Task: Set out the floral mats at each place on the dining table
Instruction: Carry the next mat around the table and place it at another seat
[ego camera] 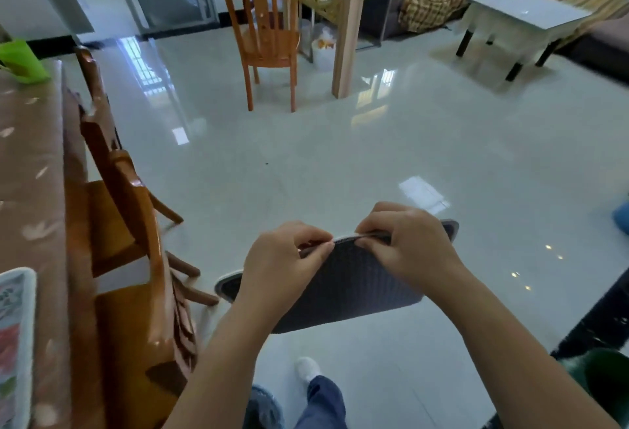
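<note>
Head view: the left hand [282, 258] and right hand [408, 245] each have their grip clamped on the top edge of the mats [340, 289], which are held over the floor [374, 142] beside the table [30, 190]. Peeling the layers apart could drop one.

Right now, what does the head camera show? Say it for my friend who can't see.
A person's left hand and right hand pinch the top edge of dark-backed mats above a shiny floor. At left, a floral mat lies on the dining table, wooden chairs beside it.
</note>
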Available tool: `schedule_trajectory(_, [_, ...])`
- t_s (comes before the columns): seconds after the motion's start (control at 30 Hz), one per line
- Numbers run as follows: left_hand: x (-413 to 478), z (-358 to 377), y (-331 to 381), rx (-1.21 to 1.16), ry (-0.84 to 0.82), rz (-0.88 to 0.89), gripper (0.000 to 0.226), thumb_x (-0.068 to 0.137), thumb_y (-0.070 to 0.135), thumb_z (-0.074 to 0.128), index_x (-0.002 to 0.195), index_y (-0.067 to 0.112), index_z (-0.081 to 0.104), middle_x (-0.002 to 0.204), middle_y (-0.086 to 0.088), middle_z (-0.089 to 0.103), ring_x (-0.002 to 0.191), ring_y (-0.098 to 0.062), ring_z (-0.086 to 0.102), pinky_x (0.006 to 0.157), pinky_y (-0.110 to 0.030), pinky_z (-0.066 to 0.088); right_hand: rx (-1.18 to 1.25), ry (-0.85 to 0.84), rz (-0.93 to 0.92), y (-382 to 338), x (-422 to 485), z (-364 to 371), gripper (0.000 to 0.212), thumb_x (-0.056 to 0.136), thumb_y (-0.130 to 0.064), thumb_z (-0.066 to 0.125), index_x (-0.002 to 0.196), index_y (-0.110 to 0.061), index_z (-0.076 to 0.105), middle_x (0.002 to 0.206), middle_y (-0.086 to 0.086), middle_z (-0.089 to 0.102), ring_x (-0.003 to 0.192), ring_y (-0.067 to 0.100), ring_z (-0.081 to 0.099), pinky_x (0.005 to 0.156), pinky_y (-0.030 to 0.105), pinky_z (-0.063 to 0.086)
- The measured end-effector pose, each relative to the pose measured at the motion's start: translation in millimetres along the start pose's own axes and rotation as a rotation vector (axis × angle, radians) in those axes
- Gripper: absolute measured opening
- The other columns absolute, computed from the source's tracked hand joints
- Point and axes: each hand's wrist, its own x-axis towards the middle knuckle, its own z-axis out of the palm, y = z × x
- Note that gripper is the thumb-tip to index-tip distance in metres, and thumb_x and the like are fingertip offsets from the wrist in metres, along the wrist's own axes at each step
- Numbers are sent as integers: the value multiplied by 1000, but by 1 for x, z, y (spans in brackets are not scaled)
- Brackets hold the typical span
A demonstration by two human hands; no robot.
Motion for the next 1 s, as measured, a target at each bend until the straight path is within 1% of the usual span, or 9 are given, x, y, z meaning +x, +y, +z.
schedule_trajectory(0.17, [75,2,-29,-45,81,-100,7,76,19,71,78,25,72,73,20,64,73,2,59,70,-17,45,-3,-43,-80,21,91,7,2,74,-10,69,75,-11,70,77,1,67,71,26,62,67,40,48])
schedule_trajectory(0.27, [110,-2,-38,-72,110,-138,7,76,17,71,79,24,72,75,17,66,74,2,59,68,-15,45,6,-67,-122,31,136,10,3,74,-7,69,75,-10,70,75,0,66,67,24,60,64,37,47])
schedule_trajectory(0.4, [142,-9,-46,-57,156,-166,9,77,14,69,83,21,72,78,13,66,77,2,57,64,-8,39,25,-53,-165,39,188,19,6,73,-5,68,73,-10,70,73,1,66,64,22,59,61,30,43])
schedule_trajectory(0.5, [168,-20,-56,-2,222,-207,10,78,14,68,85,20,71,80,11,66,81,1,55,65,-8,39,47,-45,-237,38,227,30,6,72,-3,69,72,-10,70,72,2,66,62,24,59,59,31,44])
schedule_trajectory(0.67, [222,-39,-76,151,317,-254,11,80,16,67,89,20,71,81,15,64,76,1,54,69,-4,40,95,-27,-380,37,301,47,8,70,-1,70,69,-9,70,69,4,67,58,27,59,59,36,48])
schedule_trajectory(0.73, [248,-46,-85,201,337,-290,12,82,19,65,93,22,70,82,19,59,73,4,53,67,-2,38,112,-37,-434,38,337,52,8,70,-2,70,70,-10,71,69,3,68,59,26,60,60,36,49])
schedule_trajectory(0.8, [277,-55,-94,234,371,-317,13,83,23,64,94,26,69,82,23,57,75,12,51,66,0,37,124,-56,-488,38,376,54,8,71,-3,71,71,-11,71,70,1,68,59,24,60,61,34,49])
schedule_trajectory(0.9, [325,-66,-105,286,412,-349,13,84,26,62,96,28,67,82,23,55,74,13,47,65,-3,33,129,-62,-564,40,432,54,8,71,-4,71,71,-12,71,70,1,68,59,21,59,61,29,45])
schedule_trajectory(1.0, [371,-77,-111,325,487,-369,13,84,27,62,96,27,68,83,20,57,69,10,46,64,-5,28,149,-57,-599,40,485,53,6,73,-5,70,73,-11,71,72,2,68,60,21,59,61,31,46])
